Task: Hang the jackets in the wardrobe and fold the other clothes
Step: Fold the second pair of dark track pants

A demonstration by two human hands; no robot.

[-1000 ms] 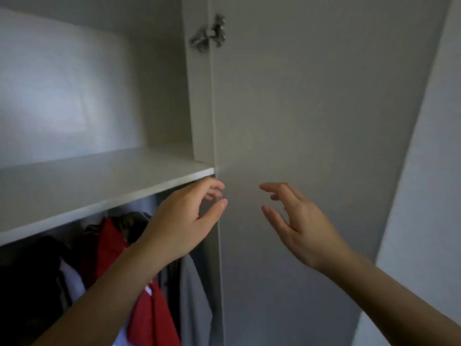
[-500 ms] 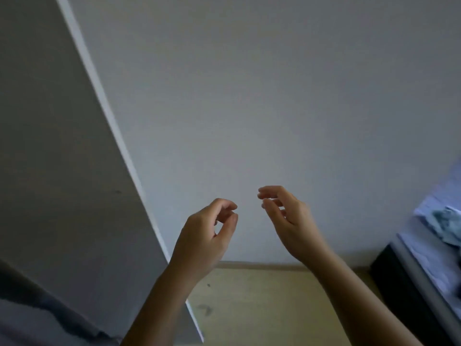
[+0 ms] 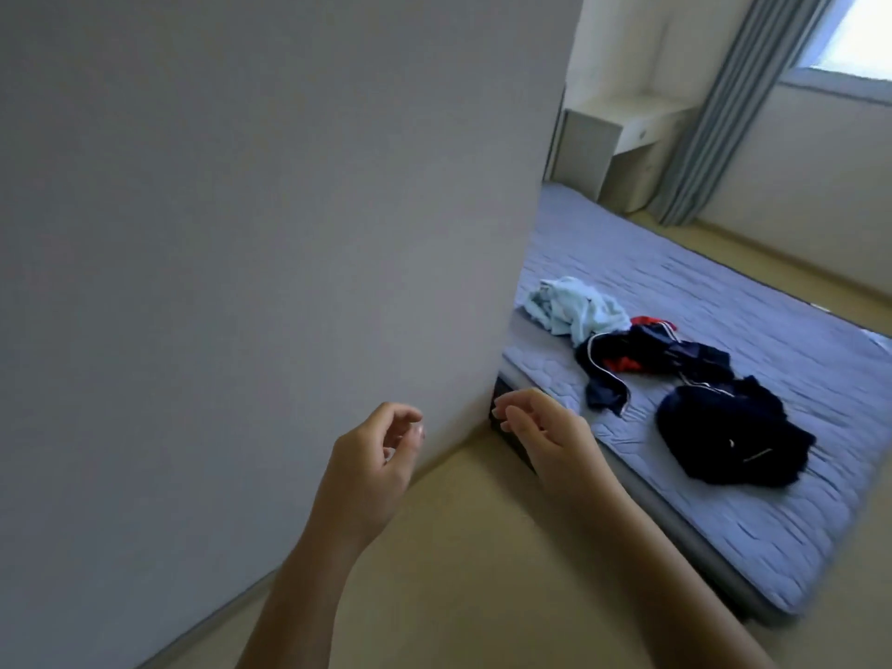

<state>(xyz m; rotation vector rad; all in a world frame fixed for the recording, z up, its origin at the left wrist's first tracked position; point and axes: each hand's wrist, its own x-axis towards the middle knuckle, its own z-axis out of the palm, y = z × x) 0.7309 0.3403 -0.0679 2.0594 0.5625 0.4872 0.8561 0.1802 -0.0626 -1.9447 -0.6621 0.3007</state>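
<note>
Three heaps of clothes lie on the bed [image 3: 724, 292]: a crumpled light blue garment [image 3: 574, 306], a navy and red jacket with white piping [image 3: 642, 359], and a dark navy garment [image 3: 729, 437] nearest the bed's front edge. My left hand [image 3: 371, 465] and my right hand [image 3: 545, 437] hover side by side in front of me over the floor, short of the bed. Both hold nothing, fingers loosely curled and apart. The wardrobe is out of view.
A plain white wall [image 3: 241, 234] fills the left half and ends in a corner beside the bed's near end. Beige floor [image 3: 482, 596] lies below my arms. A pale desk unit [image 3: 622, 142] and grey curtain [image 3: 724, 113] stand beyond the bed by the window.
My view has swung right from the open wardrobe, across the wall, to the bed with the clothes. Both hands stayed raised and empty, lowering slightly with the turn.
</note>
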